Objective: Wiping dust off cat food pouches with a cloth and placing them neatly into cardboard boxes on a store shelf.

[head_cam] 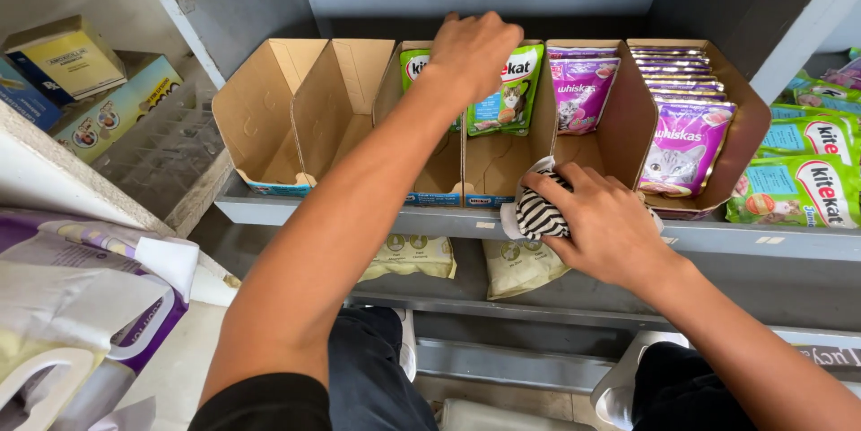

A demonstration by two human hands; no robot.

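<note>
Left hand (473,50) on green pouches (509,95)

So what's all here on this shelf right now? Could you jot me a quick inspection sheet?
Surface: grey shelf holding open cardboard display boxes.
Job's things: green pouches under the left hand; striped cloth gripped by the right hand on the shelf edge.
Clutter: purple pouches in boxes; pale bags on the lower shelf.
Hands: left reaches into a box, right closed on the cloth.
Cables: nothing seen.
Surroundings: large bag at left; more green pouches at right.
</note>
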